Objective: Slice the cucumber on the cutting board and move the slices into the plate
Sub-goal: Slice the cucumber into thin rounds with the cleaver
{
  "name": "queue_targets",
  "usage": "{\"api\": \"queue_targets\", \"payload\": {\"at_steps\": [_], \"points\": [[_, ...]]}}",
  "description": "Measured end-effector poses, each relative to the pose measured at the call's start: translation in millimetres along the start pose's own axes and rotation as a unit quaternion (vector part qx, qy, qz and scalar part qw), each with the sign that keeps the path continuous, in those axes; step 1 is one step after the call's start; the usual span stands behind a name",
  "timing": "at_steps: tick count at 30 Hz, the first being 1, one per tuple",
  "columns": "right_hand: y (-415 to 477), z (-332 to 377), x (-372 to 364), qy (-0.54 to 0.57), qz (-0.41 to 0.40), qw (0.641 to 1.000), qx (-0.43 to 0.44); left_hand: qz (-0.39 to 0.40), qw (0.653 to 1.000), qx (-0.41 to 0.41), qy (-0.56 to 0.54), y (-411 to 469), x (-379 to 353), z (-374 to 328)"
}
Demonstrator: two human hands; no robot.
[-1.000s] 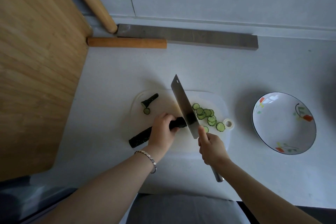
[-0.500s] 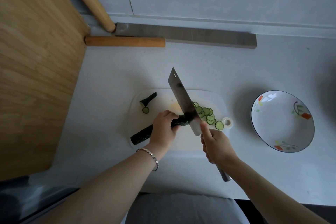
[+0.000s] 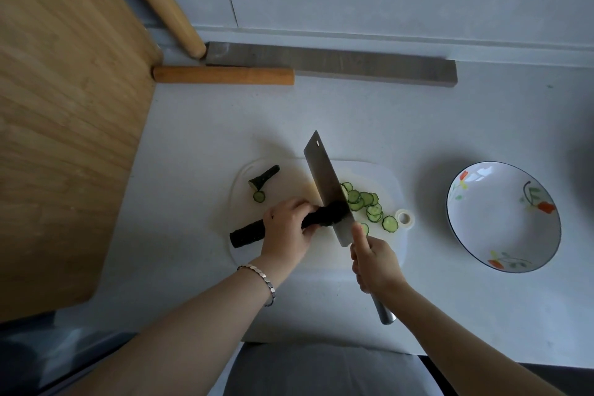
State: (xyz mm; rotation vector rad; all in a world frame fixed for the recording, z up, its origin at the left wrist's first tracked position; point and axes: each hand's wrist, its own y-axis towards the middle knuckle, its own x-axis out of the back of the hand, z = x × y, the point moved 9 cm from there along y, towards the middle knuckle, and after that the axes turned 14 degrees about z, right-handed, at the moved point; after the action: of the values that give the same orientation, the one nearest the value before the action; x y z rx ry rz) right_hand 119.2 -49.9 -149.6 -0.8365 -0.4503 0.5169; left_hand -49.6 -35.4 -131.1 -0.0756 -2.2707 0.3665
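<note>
Hardly anything has moved since half a second ago: the cleaver (image 3: 324, 183) sits across the cucumber (image 3: 247, 235) about where it was, and both hands are in the same spots. From the head camera, our only view, we see the left hand (image 3: 286, 231) curled over the cucumber and pinning it to the white cutting board (image 3: 369, 177), with the dark uncut end sticking out past the board's left edge. The right hand (image 3: 374, 262) is wrapped round the cleaver's handle, forefinger laid up against the blade. Just right of the blade is a loose heap of slices (image 3: 366, 202) on the board. The trimmed stem end (image 3: 265, 177) lies near the far left corner. The plate (image 3: 501, 228) sits well to the right on the counter, and none of the slices is in it yet. We reckon we're mid-slicing with a good chunk left. The cucumber looks firm but round, so it'll want to roll; we'd hold it from above, close behind the blade, with fingertips tucked. The slices look thin, light and probably wet, so they'll likely stick. Scooping them up on the flat of the blade should beat pinching them one by one.
</note>
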Motion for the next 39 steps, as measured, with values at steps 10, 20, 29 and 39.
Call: {"api": "queue_targets", "payload": {"at_steps": [10, 20, 29, 39], "points": [[-18, 14, 5, 0.040, 0.011, 0.999, 0.023, 0.003, 0.999, 0.027, -0.042, 3, 0, 4], [-6, 1, -6, -0.041, -0.020, 0.999, 0.014, -0.006, 0.999, 0.004, -0.040, 1, -1, 0], [-13, -4, -8, 0.073, -0.005, 0.997, 0.006, 0.001, 0.999, -0.035, -0.020, 0, 1, 0], [-20, 11, -2, 0.050, 0.006, 0.998, 0.028, 0.007, 0.998, -0.020, -0.051, 0, 0, 2]]}}
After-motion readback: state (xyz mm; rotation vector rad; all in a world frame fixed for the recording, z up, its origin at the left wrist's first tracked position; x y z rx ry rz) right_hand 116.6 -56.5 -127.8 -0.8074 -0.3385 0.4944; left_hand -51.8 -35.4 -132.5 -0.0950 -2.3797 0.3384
